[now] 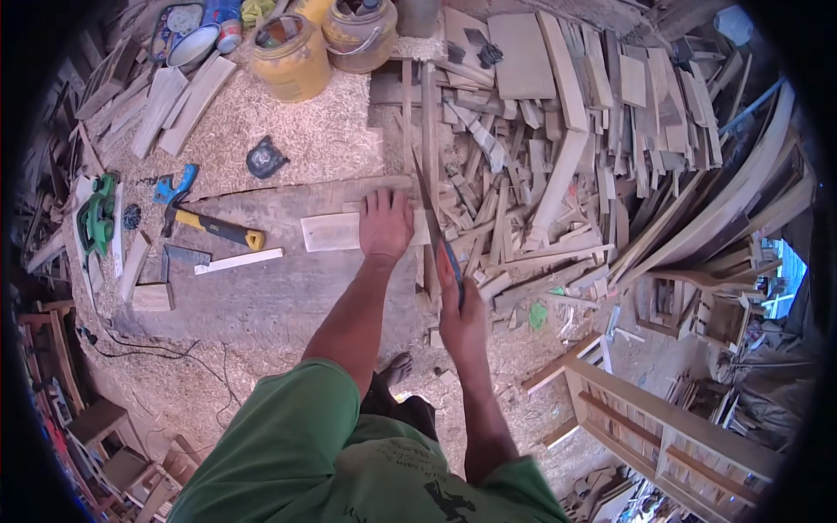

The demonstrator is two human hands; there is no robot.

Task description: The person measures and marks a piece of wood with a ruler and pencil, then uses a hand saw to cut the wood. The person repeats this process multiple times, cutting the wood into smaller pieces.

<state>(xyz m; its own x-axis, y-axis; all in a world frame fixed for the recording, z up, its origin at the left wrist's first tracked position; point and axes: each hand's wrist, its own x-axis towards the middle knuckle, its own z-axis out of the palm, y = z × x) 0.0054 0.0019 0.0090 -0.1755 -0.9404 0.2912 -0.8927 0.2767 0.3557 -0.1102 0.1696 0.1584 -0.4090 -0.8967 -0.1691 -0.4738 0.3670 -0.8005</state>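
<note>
My left hand [386, 225] presses on a short pale board [331, 233], its fingers curled over the far edge. The board lies across a worn plywood work surface [270, 296], reaching its right edge. There my right hand [462, 314] grips the handle of a handsaw [429, 205], whose long blade slants up beside the board's right end. Left of the board lie a yellow and black hammer [222, 228], a thin pale strip [240, 260], a blue-handled tool [179, 183] and a green power planer [96, 222].
Yellow buckets [288, 65], a dark lump [266, 157] and planks [196, 105] sit on shavings at the back. A large offcut pile [514, 139] fills the right. A wooden frame [628, 410] stands lower right, cables [192, 356] lower left.
</note>
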